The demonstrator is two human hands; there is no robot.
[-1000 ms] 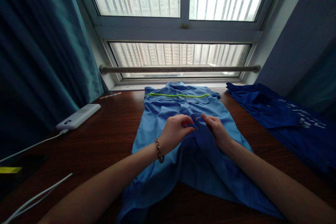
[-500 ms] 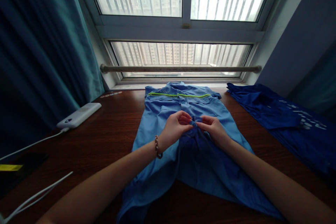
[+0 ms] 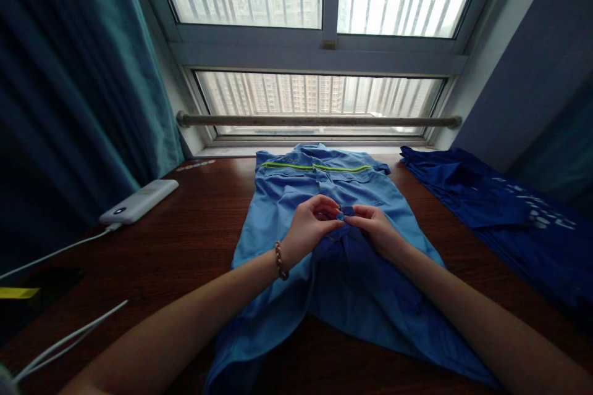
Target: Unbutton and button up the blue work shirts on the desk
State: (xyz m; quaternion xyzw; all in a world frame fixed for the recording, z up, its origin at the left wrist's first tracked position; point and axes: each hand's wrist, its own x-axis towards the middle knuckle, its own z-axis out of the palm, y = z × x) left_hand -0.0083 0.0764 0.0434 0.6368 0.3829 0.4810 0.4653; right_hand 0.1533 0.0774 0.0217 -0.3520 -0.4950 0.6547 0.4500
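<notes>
A light blue work shirt (image 3: 273,210) with a yellow-green stripe across its chest lies on the brown wooden table, its collar toward the window. At the middle of its front, my left hand (image 3: 311,222) pinches the cloth edge beside a small round blue button (image 3: 340,216). My right hand (image 3: 377,228) is closed on the cloth just right of the button, thumb and forefinger together. The fingertips of both hands nearly meet there. Below them the two front panels spread apart. The fingers partly hide the cloth edges.
A folded dark blue garment (image 3: 500,210) with white lettering lies at right. A white power bank (image 3: 139,201) with a cable stands at left by the curtain (image 3: 92,74). Another white cable (image 3: 69,338) lies nearer. A metal rail (image 3: 319,120) crosses before the window.
The button has turned to show its round face between my fingertips. My right fingers have shifted slightly left on the cloth. The shirt has hardly moved.
</notes>
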